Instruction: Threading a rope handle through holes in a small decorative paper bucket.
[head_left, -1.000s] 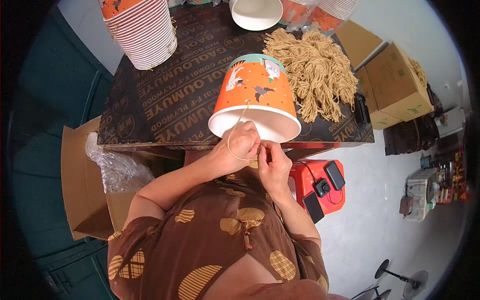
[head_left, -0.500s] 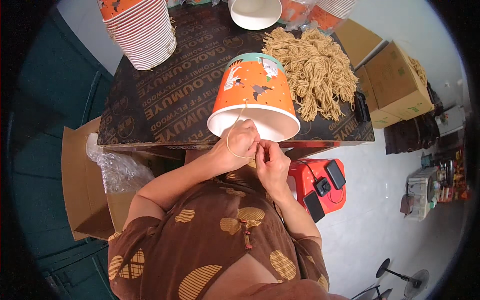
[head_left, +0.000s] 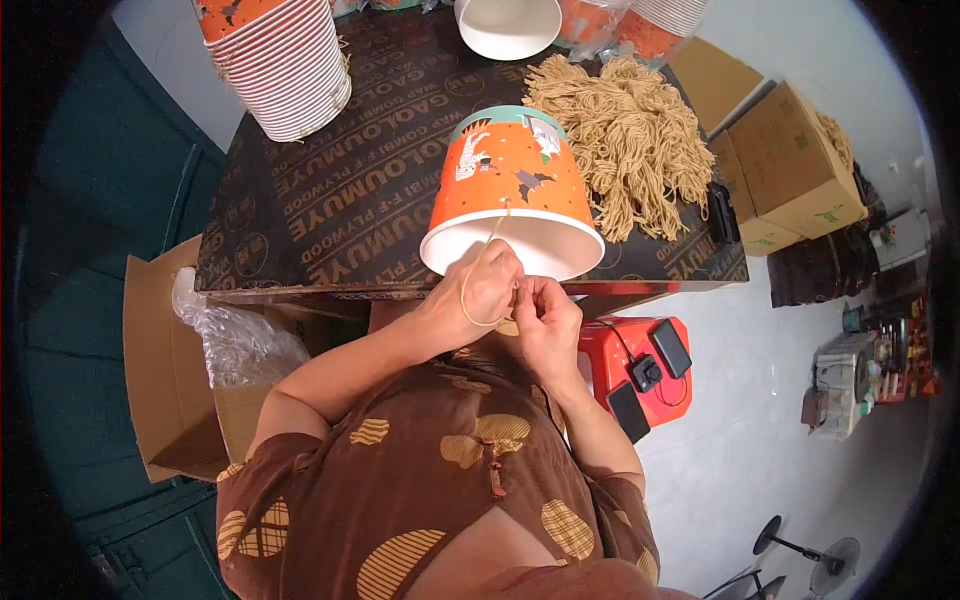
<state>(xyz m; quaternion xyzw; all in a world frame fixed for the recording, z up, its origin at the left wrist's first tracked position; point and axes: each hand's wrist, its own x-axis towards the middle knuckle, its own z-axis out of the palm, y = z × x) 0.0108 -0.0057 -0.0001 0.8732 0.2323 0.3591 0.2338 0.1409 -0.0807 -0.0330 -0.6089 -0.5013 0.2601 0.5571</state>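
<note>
An orange paper bucket (head_left: 515, 180) printed with bats and pale figures lies on its side at the table's near edge, its white-rimmed mouth toward me. From a small hole near the rim, a tan cord (head_left: 463, 291) runs down and loops over the back of my left hand (head_left: 482, 284). That hand is closed, its fingers pinching the cord just below the bucket's mouth. Right beside it, my right hand (head_left: 547, 318) is closed too, thumb and fingers pressed together at the cord's end. The fingertips of both hands meet, and the exact hold on the cord is partly hidden.
A heap of tan cords (head_left: 630, 145) lies right of the bucket on the dark plywood table (head_left: 340, 200). Stacked buckets (head_left: 290, 75) stand far left; a white-lined bucket (head_left: 508, 25) lies behind. A red stool (head_left: 660, 390) holds small devices. An open carton (head_left: 170, 370) sits at left.
The bucket has turned and shifted slightly right, carrying the cord's hole with it. The cord loop has moved a little rightward. Both hands stay together at nearly the same spot.
</note>
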